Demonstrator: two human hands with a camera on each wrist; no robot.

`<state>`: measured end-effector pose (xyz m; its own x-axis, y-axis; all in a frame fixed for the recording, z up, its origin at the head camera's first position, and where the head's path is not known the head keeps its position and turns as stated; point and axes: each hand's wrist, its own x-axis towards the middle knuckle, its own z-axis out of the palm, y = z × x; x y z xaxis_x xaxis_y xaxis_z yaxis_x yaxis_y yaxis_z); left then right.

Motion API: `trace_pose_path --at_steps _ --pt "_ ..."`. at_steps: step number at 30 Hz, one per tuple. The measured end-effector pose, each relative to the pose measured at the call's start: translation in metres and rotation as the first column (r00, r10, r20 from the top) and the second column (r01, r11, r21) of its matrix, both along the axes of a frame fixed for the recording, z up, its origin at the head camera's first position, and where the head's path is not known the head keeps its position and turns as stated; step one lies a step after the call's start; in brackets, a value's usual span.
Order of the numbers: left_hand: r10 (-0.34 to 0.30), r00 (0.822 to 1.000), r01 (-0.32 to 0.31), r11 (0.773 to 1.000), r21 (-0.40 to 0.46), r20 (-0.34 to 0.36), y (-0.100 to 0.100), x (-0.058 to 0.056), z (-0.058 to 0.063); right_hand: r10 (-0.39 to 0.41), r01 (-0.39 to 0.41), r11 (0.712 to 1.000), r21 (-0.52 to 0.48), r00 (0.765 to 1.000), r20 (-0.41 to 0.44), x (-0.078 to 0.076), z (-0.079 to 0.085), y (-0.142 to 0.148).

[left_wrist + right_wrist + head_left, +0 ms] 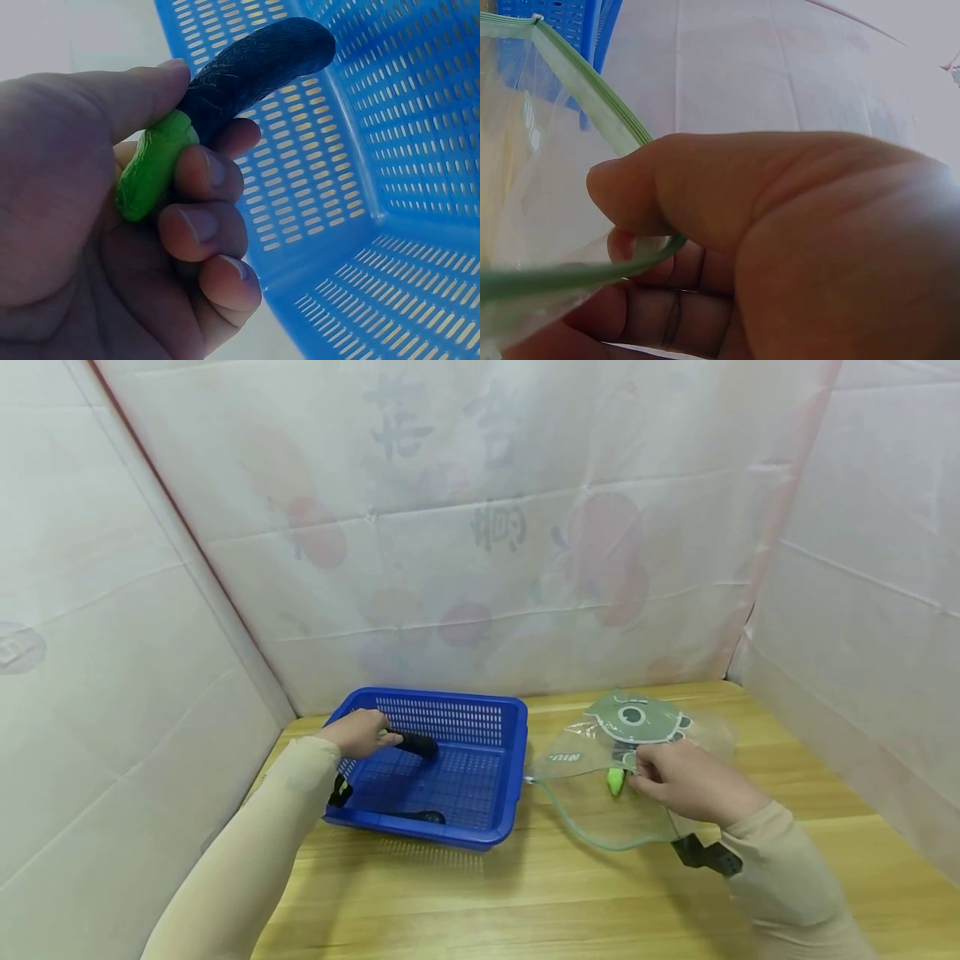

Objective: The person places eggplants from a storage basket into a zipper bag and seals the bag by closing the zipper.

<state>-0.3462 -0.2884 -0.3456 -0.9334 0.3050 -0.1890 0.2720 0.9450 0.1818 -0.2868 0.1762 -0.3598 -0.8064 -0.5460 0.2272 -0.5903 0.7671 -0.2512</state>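
Note:
A dark toy eggplant (259, 64) with a bright green stem end is pinched between the thumb and fingers of my left hand (360, 733). In the head view that hand reaches over the left side of a blue plastic basket (521, 752). Another dark, rounded thing (427, 817) lies inside along the basket's near wall. My right hand (693, 781) grips the green zip edge (611, 105) of a clear bag (577, 747), whose mouth gapes. The bag carries a green cartoon print (632, 717). A bright green piece (616, 780) shows at the bag beside my right fingers.
The basket and bag stand side by side on a wooden table (465, 910). Pale printed sheeting (465, 527) walls the back and both sides. A black device (705, 853) sits at my right wrist, close to the bag's zip edge.

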Motion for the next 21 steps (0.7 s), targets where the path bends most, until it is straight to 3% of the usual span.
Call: trace_pose_path --at_steps 21 --pt "0.019 0.999 -0.014 0.994 0.11 -0.047 -0.006 0.015 0.005 -0.001 0.001 1.0 -0.007 1.0 0.0 0.0 -0.002 0.0"
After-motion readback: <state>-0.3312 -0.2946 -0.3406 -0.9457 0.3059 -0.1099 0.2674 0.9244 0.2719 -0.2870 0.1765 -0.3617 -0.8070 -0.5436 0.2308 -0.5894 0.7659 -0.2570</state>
